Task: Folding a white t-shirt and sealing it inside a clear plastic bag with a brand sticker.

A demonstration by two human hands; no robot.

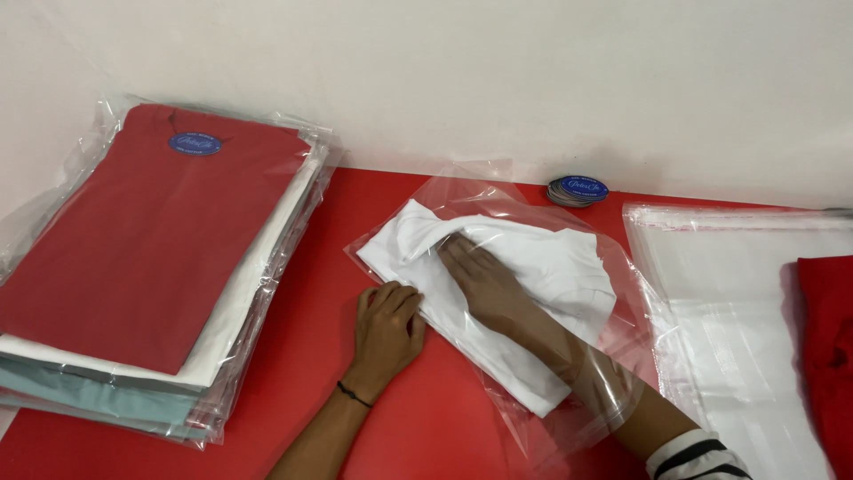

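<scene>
Presently: my right hand (480, 276) flat inside clear bag (613, 391), pressing white shirt (542, 267); left hand (388, 324) curled, pinning bag edge.

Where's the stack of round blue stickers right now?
The stickers sit at the back of the red table against the wall, just behind the clear bag with the white shirt.

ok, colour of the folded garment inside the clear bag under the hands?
White. The folded garment inside the clear bag shows best in the head view, the only one.
</scene>
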